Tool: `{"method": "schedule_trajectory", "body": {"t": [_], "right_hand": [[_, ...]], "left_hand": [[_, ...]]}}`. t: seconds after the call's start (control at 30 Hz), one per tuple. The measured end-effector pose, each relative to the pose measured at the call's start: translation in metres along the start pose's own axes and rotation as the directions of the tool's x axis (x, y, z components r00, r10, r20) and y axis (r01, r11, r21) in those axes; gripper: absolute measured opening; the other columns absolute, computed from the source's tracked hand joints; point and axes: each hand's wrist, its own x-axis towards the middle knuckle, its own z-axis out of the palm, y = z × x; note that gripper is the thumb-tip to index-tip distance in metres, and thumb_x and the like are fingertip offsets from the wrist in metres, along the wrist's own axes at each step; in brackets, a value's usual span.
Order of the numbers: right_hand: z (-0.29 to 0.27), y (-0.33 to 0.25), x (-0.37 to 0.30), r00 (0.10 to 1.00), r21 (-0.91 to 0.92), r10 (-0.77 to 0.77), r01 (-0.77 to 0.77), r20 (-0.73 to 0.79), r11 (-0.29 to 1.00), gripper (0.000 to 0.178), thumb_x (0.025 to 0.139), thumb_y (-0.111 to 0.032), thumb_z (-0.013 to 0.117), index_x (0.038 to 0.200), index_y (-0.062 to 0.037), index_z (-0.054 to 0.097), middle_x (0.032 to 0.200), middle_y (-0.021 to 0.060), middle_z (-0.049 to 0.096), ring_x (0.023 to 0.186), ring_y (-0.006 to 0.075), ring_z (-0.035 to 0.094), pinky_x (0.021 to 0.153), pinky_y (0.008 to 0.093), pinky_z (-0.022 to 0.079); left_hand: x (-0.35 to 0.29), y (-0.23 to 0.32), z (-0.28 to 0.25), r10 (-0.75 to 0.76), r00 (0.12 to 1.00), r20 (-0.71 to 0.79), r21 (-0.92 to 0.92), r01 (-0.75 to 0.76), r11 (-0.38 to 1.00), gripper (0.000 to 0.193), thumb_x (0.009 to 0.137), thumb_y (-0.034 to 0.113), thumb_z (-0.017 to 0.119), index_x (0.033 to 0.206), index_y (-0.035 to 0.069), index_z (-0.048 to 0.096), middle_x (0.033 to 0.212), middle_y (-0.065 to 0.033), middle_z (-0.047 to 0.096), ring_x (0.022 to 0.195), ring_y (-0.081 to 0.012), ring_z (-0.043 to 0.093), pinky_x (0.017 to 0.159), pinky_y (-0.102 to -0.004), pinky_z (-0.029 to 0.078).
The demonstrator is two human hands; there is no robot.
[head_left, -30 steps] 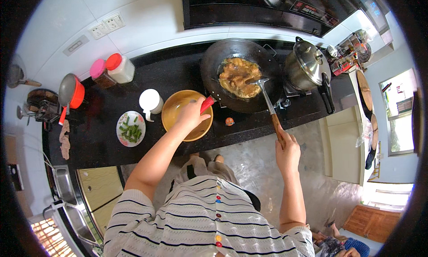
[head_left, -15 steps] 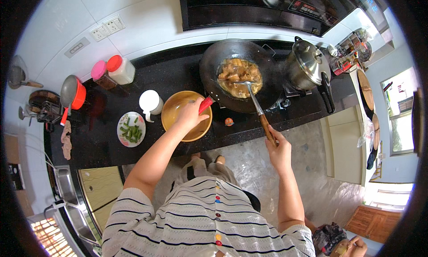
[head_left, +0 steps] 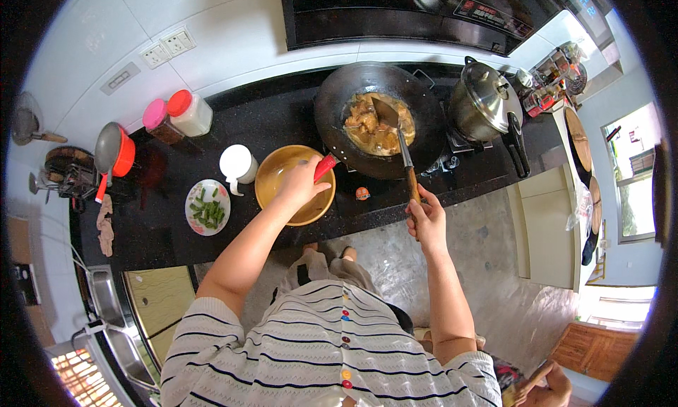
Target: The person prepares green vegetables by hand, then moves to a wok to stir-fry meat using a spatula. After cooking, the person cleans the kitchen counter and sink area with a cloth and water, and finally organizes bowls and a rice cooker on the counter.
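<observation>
A dark wok (head_left: pixel 340 89) stands on the stove, holding browned chunks of food (head_left: pixel 362 117) in a shallow brown liquid. My left hand (head_left: pixel 302 182) is closed round the wok's red handle, above a yellow-brown bowl (head_left: pixel 272 206). In my right hand (head_left: pixel 428 218) is the wooden handle of a metal spatula (head_left: pixel 406 149). The spatula's blade is in the wok, tilted among the chunks. Left of the bowl are a white mug (head_left: pixel 236 161) and a flowered plate (head_left: pixel 195 220) with cut green pieces on it.
A lidded metal pot (head_left: pixel 480 107) with a long black handle stands right of the wok. Jars with a red lid (head_left: pixel 191 114) and a pink lid (head_left: pixel 157 119) are by the wall, near a red pan (head_left: pixel 121 153). Another person's hand (head_left: pixel 547 386) shows at lower right.
My right hand has moved slightly left, and the spatula's blade has shifted farther into the wok and turned. My left hand stays on the wok handle. The other person at lower right has moved.
</observation>
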Motion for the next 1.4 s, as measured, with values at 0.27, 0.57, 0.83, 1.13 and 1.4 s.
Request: {"method": "schedule_trajectory", "body": {"t": [0.27,0.57,0.83,1.13,1.4], "right_hand": [[0.003,0.008,-0.027,1.0,-0.019,0.021,-0.021,0.011,1.0,0.046,0.095,-0.007,0.056,0.139,-0.0075,0.043,0.08,0.0052,0.057,0.049,0.0066,0.045,0.039,0.0202,0.03],[-0.008,0.004,-0.05,0.995,-0.029,0.086,-0.088,-0.046,0.996,0.045,0.095,-0.007,0.055,0.138,-0.0054,0.044,0.079,0.0061,0.058,0.049,0.0059,0.044,0.039,0.0203,0.03],[-0.007,0.011,-0.052,0.999,-0.207,0.031,-0.039,-0.041,0.978,0.044,0.092,-0.006,0.058,0.136,-0.0059,0.05,0.075,0.0061,0.061,0.052,0.0062,0.05,0.043,0.0227,0.038],[-0.004,0.049,-0.026,0.895,-0.693,-0.443,0.349,0.048,0.63,0.043,0.088,-0.008,0.062,0.13,-0.0056,0.056,0.077,0.0136,0.065,0.062,0.0219,0.063,0.058,0.0324,0.049],[-0.008,0.017,0.005,0.899,-0.954,-0.433,0.187,0.07,0.235,0.052,0.082,-0.003,0.063,0.131,-0.0178,0.058,0.091,0.0189,0.064,0.076,0.0376,0.064,0.067,0.0438,0.053]], "left_hand": [[0.0,-0.002,0.002,0.011,1.0,-0.008,-0.049,-0.011,0.999,0.064,0.075,0.031,0.079,0.125,0.008,0.046,0.098,-0.0212,0.063,0.088,-0.0396,0.063,0.075,-0.0466,0.051],[0.002,-0.008,0.009,0.051,0.998,-0.035,-0.041,-0.052,0.998,0.064,0.076,0.039,0.078,0.123,0.007,0.049,0.095,-0.0203,0.065,0.087,-0.0378,0.064,0.076,-0.0439,0.05],[0.004,-0.009,0.009,0.039,0.999,-0.012,-0.038,-0.04,0.999,0.063,0.076,0.041,0.078,0.121,0.008,0.049,0.094,-0.0198,0.065,0.087,-0.0376,0.064,0.075,-0.0439,0.051],[0.001,0.001,-0.001,0.006,1.0,0.013,-0.059,-0.005,0.998,0.06,0.075,0.031,0.08,0.12,0.009,0.047,0.098,-0.0208,0.063,0.089,-0.0402,0.063,0.076,-0.0471,0.051],[0.0,0.0,0.0,0.014,1.0,-0.004,-0.069,-0.015,0.998,0.059,0.075,0.031,0.079,0.12,0.008,0.048,0.099,-0.021,0.063,0.089,-0.0402,0.063,0.076,-0.047,0.051]]}}
